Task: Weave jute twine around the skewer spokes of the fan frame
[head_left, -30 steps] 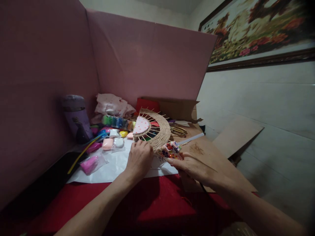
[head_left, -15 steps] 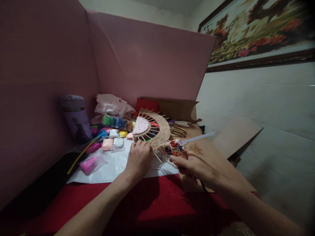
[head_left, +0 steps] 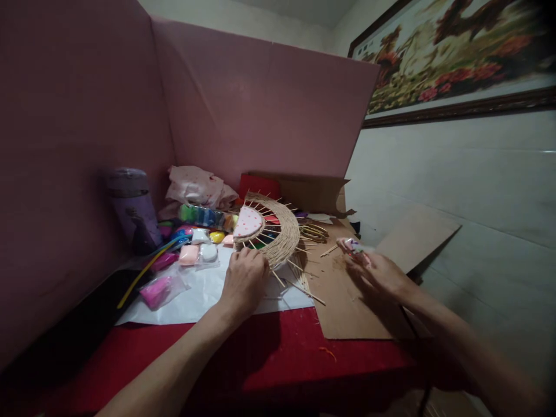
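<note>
My left hand [head_left: 244,279] is curled over the near edge of a half-round fan [head_left: 278,231] woven of jute string on thin wooden sticks, with a pink dotted centre piece [head_left: 248,222]. It stands tilted on white paper [head_left: 204,292]. My right hand [head_left: 377,272] is off to the right over a brown cardboard sheet [head_left: 347,301], blurred, with its fingers closed on a small colourful tool [head_left: 353,245]. Loose sticks [head_left: 304,284] stick out below the fan.
A purple bottle [head_left: 132,208] stands at the left. Bags of coloured clay [head_left: 191,243], a yellow and a blue strip [head_left: 147,266], pink cloth [head_left: 195,185], scissors [head_left: 313,233] and an open carton [head_left: 313,194] crowd the back. Pink boards [head_left: 260,104] wall it in. A red cloth [head_left: 278,359] covers the table.
My right hand has pulled away from the fan's lower edge to the right, carrying the colourful tool over the cardboard. My left hand has stayed on the fan.
</note>
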Demonstrator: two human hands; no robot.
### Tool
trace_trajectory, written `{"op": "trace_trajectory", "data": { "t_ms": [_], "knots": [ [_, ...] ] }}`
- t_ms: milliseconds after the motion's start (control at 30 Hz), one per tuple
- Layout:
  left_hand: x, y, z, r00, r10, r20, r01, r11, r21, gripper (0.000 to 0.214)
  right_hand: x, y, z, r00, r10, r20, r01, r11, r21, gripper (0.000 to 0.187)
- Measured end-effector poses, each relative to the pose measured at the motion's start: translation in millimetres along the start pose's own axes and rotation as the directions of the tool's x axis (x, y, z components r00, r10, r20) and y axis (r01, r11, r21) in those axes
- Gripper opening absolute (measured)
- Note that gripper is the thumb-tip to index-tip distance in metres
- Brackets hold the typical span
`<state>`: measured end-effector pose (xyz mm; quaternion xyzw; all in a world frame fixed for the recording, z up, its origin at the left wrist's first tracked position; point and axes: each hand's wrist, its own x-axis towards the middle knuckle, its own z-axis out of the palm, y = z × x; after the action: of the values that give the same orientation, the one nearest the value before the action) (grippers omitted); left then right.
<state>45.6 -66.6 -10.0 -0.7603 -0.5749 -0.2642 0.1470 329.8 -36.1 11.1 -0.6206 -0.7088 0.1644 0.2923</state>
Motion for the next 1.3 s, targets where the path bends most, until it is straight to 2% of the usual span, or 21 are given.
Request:
{"op": "trace_trajectory", "data": {
  "t_ms": [67, 167, 233, 300, 333, 400, 433, 467, 500, 533, 567, 600, 667, 733, 800, 833, 900, 967, 1133, 1300],
  "knots": [
    [-0.1, -0.1, 0.2, 1.000, 0.007, -0.002, -0.007, 1.000, -0.002, 0.018, 4.9, 20.5, 2.6, 1.000, -0.026, -0.013, 0.022, 0.974, -0.225, 0.026],
    [-0.3, -0.9, 0.6, 1.000, 0.010, -0.009, -0.010, 1.000, -0.005, 0.018, 8.5, 38.3, 10.0, 0.991, -0.117, 0.067, 0.133, 0.926, -0.352, 0.029],
    [-0.5, -1.5, 0.6, 1.000, 0.010, -0.013, -0.010, 1.000, -0.008, 0.017, 8.8, 36.3, 14.2, 0.989, -0.135, 0.067, 0.150, 0.896, -0.417, 0.032],
    [-0.7, -1.7, 0.3, 1.000, 0.007, -0.008, -0.007, 1.000, -0.011, 0.017, 7.4, 22.1, 17.6, 0.982, -0.188, -0.029, 0.155, 0.881, -0.447, 0.031],
    [-0.8, -1.6, -0.1, 1.000, 0.004, -0.004, -0.004, 1.000, -0.010, 0.017, 6.4, 11.5, 19.7, 0.969, -0.231, -0.090, 0.176, 0.895, -0.409, 0.029],
    [-0.8, -1.0, -1.3, 1.000, -0.002, 0.002, 0.002, 1.000, -0.009, 0.018, 4.7, -12.0, 26.3, 0.947, -0.284, -0.149, 0.264, 0.954, -0.140, 0.028],
    [-0.7, -0.7, -2.0, 1.000, -0.005, 0.004, 0.005, 1.000, -0.010, 0.018, 4.2, -22.9, 31.2, 0.958, -0.256, -0.133, 0.264, 0.963, 0.048, 0.026],
    [-0.6, -0.4, -2.7, 1.000, -0.008, 0.005, 0.008, 1.000, -0.011, 0.018, 4.2, -32.1, 37.4, 0.978, -0.202, -0.055, 0.210, 0.942, 0.261, 0.024],
    [-0.4, -0.3, -3.5, 1.000, -0.013, 0.004, 0.013, 1.000, -0.013, 0.018, 4.4, -39.4, 44.4, 0.985, -0.158, 0.066, 0.106, 0.867, 0.486, 0.023],
    [-0.2, -0.2, -4.1, 1.000, -0.017, 0.004, 0.017, 1.000, -0.016, 0.018, 5.0, -44.8, 51.9, 0.978, -0.126, 0.166, -0.016, 0.747, 0.664, 0.022],
    [0.1, -0.3, -4.7, 1.000, -0.022, 0.004, 0.022, 1.000, -0.017, 0.019, 5.6, -48.6, 59.4, 0.957, -0.106, 0.268, -0.149, 0.616, 0.774, 0.020],
    [0.2, -0.5, -5.2, 1.000, -0.027, 0.003, 0.027, 0.999, -0.018, 0.020, 6.1, -51.5, 66.5, 0.924, -0.098, 0.370, -0.277, 0.496, 0.823, 0.018],
    [0.3, -1.0, -5.8, 1.000, -0.030, 0.001, 0.030, 0.999, -0.020, 0.020, 7.1, -56.6, 78.4, 0.867, -0.076, 0.493, -0.456, 0.279, 0.845, 0.014],
    [0.0, -1.5, -6.2, 1.000, -0.026, -0.002, 0.026, 0.999, -0.019, 0.019, 8.3, -63.1, 86.3, 0.836, -0.075, 0.544, -0.536, 0.105, 0.837, 0.012],
    [-0.8, -1.7, -6.9, 1.000, -0.020, -0.008, 0.020, 1.000, -0.019, 0.019, 11.0, -71.2, 90.7, 0.818, -0.081, 0.570, -0.573, -0.010, 0.820, 0.013],
    [-1.3, -1.8, -7.4, 1.000, -0.018, -0.012, 0.018, 1.000, -0.019, 0.019, 13.1, -75.4, 92.0, 0.808, -0.072, 0.585, -0.589, -0.037, 0.808, 0.014],
    [-2.2, -1.7, -8.3, 1.000, -0.011, -0.020, 0.010, 1.000, -0.023, 0.019, 18.9, -83.1, 93.8, 0.791, -0.034, 0.611, -0.612, -0.034, 0.790, 0.015],
    [-2.7, -1.8, -8.8, 1.000, 0.005, -0.029, -0.006, 1.000, -0.026, 0.018, 25.4, -88.9, 95.5, 0.779, -0.021, 0.627, -0.627, 0.019, 0.779, 0.015],
    [-3.2, -4.6, -8.2, 0.993, 0.103, -0.061, -0.103, 0.995, 0.001, 0.015, 33.9, -93.5, 104.5, 0.759, -0.086, 0.645, -0.631, 0.148, 0.762, 0.010],
    [-5.2, -7.7, -11.8, 0.965, 0.238, -0.110, -0.230, 0.970, 0.080, 0.016, 31.7, -88.2, 112.4, 0.766, -0.148, 0.625, -0.602, 0.173, 0.779, 0.012]
  ]
}}
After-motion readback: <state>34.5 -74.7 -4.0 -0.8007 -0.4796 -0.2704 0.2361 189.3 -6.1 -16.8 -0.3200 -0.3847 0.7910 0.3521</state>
